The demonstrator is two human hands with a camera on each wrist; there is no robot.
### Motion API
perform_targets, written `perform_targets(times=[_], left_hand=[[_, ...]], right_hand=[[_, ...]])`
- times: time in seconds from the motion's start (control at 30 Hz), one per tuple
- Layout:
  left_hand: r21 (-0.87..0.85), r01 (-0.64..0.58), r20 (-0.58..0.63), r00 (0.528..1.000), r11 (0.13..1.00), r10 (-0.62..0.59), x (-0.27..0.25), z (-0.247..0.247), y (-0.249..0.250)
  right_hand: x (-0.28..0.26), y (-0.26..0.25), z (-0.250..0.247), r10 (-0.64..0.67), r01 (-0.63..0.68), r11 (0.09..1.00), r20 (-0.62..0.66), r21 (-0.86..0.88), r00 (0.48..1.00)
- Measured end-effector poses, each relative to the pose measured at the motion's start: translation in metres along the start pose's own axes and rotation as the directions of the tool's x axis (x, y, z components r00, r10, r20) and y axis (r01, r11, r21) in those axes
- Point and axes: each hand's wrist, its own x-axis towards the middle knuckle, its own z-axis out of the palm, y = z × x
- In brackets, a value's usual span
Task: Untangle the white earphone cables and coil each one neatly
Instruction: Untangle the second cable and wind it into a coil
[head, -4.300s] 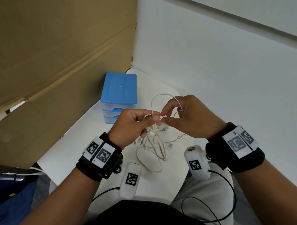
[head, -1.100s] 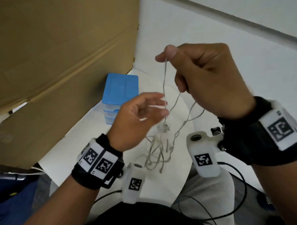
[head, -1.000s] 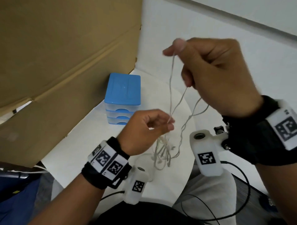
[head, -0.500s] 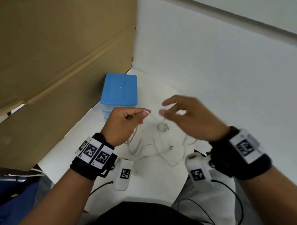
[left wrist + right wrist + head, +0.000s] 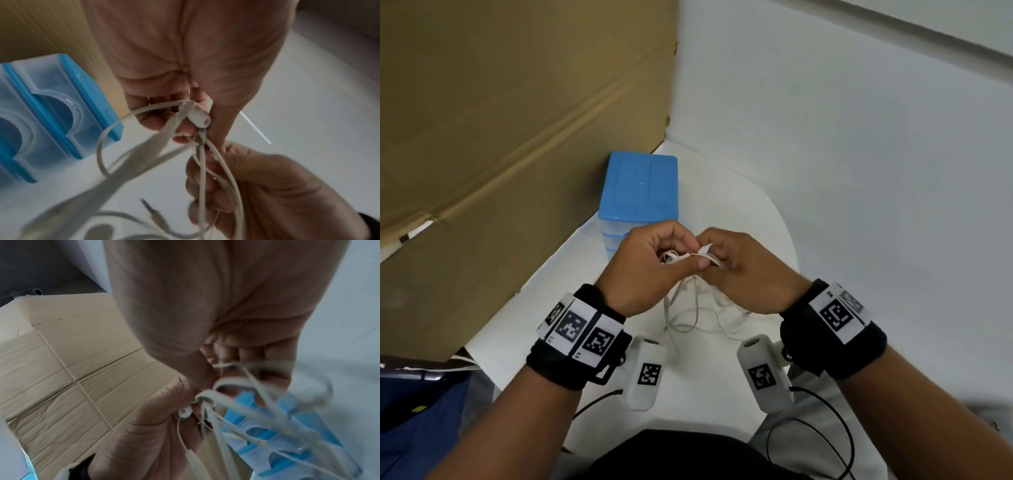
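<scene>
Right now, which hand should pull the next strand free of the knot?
Right hand: the left hand pinches the earphone cables at the knot with the earbud, anchoring it; right's fingers already hold loose strands.

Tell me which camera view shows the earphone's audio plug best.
The left wrist view. The audio plug hangs free below the tangled white earphone cables, dark and clear against the white table. The head view shows only thin hanging strands there, and the right wrist view shows blurred cables with no plug I can make out.
</scene>
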Motion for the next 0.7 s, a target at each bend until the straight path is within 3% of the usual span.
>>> perform_targets(times=[0.27,0.37,0.53,0.7], left_hand=[[-0.059,0.077,0.058,0.996,0.995,-0.074,0.001,-0.019,-0.002],[-0.059,0.087,0.033,0.996,0.994,-0.086,0.001,-0.016,-0.005],[0.005,0.106,0.036,0.994,0.994,-0.106,0.001,-0.013,-0.010],[0.010,0.076,0.084,0.994,0.997,-0.077,0.000,-0.009,-0.008]], right_hand=[[-0.003,0.004,-0.008,-0.048,0.053,0.997,-0.097,0.049,0.994],[-0.001,0.007,-0.009,-0.080,0.099,0.992,-0.204,0.083,0.976],[-0.001,0.008,-0.012,-0.054,0.054,0.999,-0.114,0.000,0.992],[0.002,0.013,-0.008,-0.094,0.117,0.992,-0.325,0.052,0.941]])
